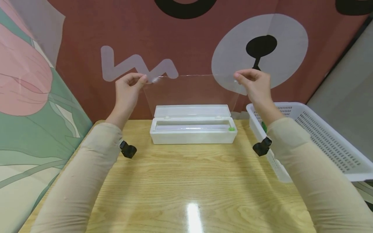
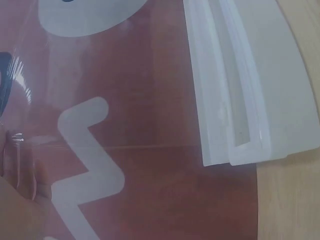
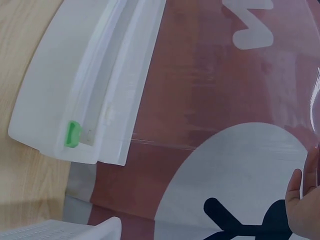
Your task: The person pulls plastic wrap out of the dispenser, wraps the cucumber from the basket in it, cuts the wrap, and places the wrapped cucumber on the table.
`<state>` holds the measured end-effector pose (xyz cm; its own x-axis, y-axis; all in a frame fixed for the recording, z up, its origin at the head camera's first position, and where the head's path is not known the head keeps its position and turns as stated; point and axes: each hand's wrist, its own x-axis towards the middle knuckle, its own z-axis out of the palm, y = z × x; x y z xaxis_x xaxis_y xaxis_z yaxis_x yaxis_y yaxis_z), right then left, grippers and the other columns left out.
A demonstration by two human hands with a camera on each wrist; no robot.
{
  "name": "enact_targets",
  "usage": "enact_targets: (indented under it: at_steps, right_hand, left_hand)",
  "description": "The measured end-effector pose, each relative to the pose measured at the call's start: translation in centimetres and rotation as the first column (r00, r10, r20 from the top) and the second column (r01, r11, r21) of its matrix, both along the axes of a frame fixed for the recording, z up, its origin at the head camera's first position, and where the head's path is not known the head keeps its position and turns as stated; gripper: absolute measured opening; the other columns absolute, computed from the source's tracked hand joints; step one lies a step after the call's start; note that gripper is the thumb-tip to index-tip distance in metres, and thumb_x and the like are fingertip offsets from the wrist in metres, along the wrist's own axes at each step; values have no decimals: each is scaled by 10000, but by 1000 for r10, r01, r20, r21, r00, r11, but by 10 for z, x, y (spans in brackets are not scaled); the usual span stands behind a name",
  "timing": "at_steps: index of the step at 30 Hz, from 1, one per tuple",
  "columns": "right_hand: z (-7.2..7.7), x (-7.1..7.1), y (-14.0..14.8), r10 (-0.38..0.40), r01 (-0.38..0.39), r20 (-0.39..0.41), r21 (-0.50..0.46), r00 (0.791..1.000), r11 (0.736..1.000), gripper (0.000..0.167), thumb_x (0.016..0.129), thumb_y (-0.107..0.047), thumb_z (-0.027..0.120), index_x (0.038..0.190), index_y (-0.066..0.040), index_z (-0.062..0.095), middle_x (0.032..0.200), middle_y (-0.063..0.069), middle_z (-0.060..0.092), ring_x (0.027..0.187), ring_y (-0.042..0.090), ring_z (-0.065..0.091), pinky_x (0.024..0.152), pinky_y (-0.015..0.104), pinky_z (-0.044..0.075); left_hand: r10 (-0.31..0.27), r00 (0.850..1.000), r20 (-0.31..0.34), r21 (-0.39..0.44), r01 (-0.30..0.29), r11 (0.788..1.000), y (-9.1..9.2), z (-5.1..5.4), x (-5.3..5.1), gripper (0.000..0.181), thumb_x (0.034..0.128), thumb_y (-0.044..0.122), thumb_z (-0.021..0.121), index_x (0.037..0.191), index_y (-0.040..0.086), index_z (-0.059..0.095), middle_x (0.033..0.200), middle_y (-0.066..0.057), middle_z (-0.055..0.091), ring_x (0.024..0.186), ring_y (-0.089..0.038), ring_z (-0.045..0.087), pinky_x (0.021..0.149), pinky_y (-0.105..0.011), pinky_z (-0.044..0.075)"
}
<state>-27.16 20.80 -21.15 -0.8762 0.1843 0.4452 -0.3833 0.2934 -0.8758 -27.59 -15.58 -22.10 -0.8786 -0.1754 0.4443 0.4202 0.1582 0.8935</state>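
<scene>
A sheet of clear cling film (image 1: 192,87) stretches upright between both raised hands, its lower part reaching down behind the open lid of a white dispenser box. The left hand (image 1: 128,89) pinches the film's upper left corner between thumb and fingers. At the upper right corner, the right hand (image 1: 257,85) pinches it the same way. Below them the white cling film dispenser (image 1: 192,137) stands on the table with its lid (image 1: 192,111) raised and a film roll (image 1: 190,127) inside. A green slide cutter (image 3: 72,134) sits at the dispenser's right end.
To the right stands a white perforated basket (image 1: 329,136), partly behind the right forearm, with something green (image 1: 264,126) at its left side. The wooden table (image 1: 186,174) ends at a printed cloth backdrop (image 1: 192,42). A small black camera hangs at each wrist.
</scene>
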Motion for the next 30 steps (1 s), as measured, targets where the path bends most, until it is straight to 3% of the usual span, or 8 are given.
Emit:
enact_targets:
  at_steps: [8,15,22,30]
  right_hand:
    - [6,4,-2,17,-17,9,-10,1000,1000,124,904,-250,749,988,-167,786,875,-91,675,877,111,561,788,264,415]
    - [10,5,-3,43,-44,-26,-31,999,999,102,888,-222,767,959,-153,793,826,-91,680,840,111,567,787,274,420]
    - [13,6,-1,51,-51,-21,-20,998,998,228,894,-245,761,1040,-71,769,878,-78,684,872,112,566,811,262,415]
    - [17,13,3,60,-60,-15,2,998,998,215,890,-266,760,1042,-114,775,939,-55,690,908,125,583,857,265,439]
  left_hand:
    - [0,1000,3,-22,0,1000,-5,6,2,234,933,180,700,1070,-10,709,881,24,676,828,-115,644,780,-218,518]
    - [-10,1000,3,-35,10,999,-8,9,4,187,929,192,705,1033,39,727,891,6,679,825,-117,643,771,-219,512]
    - [-22,1000,5,-82,23,996,-9,13,8,233,935,220,695,1074,34,715,952,-22,667,874,-153,636,790,-216,507]
    - [-60,998,5,-27,60,998,-10,18,12,182,913,196,720,1026,54,734,909,-1,683,829,-146,644,777,-207,524]
